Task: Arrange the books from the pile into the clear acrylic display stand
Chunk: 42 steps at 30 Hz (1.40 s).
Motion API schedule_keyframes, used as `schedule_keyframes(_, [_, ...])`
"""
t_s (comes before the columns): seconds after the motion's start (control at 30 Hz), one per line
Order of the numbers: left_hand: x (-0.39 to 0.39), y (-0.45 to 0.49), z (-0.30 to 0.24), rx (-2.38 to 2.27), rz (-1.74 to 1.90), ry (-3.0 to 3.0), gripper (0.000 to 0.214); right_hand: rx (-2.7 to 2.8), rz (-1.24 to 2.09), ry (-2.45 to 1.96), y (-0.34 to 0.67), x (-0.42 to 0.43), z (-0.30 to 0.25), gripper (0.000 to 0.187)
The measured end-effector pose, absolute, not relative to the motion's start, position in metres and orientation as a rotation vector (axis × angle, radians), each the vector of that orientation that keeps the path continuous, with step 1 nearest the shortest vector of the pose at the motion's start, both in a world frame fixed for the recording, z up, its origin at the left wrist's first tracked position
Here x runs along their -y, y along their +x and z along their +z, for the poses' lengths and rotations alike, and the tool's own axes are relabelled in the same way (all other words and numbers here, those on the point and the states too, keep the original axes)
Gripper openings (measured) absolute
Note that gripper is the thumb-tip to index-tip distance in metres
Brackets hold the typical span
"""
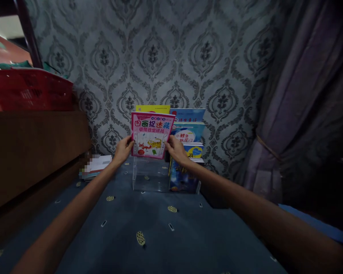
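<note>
Both my hands hold a pink children's book (pixel 152 134) upright above a clear plastic rack (pixel 148 177). My left hand (pixel 122 149) grips its left edge and my right hand (pixel 175 149) grips its right edge. Behind the pink book stands a yellow book (pixel 153 109). To its right, several blue books (pixel 188 133) stand stepped in the rack's tiers, with a dark blue one (pixel 181 179) at the front. The rack's left front compartment looks see-through, with nothing visible in it.
The rack stands on a blue patterned bedcover (pixel 148 232) against a grey damask wall (pixel 171 57). A wooden headboard (pixel 31 152) runs along the left with a red basket (pixel 28 89) on top. Flat books (pixel 98 165) lie at left. A purple curtain (pixel 300 114) hangs right.
</note>
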State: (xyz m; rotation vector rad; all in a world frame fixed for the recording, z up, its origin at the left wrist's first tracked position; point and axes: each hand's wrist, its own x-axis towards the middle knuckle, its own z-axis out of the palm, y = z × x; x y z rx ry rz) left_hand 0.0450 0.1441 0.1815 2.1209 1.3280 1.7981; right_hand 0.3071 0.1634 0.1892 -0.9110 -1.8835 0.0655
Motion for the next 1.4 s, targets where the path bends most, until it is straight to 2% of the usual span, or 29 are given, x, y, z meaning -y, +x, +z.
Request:
schedule_keyframes(0.2, [-0.166, 0.045, 0.209, -1.309, 1.857, 2.174, 0.020, 1.838, -0.068, -0.994, 0.304, -0.173, 0.220, 0.018])
schedule_keyframes(0.4, [-0.183, 0.049, 0.198, -1.316, 1.855, 2.171, 0.027, 1.834, -0.131, -1.090, 0.301, -0.176, 0.220, 0.018])
schedule_keyframes(0.93, [-0.194, 0.049, 0.175, -1.525, 1.772, 2.157, 0.025, 1.892, -0.124, -1.375, 0.289, -0.176, 0.215, 0.021])
schedule_keyframes(1.4, [-0.203, 0.052, 0.180, -1.738, 1.673, 2.182, 0.026, 1.858, -0.117, -1.532, 0.282, -0.170, 0.227, 0.024])
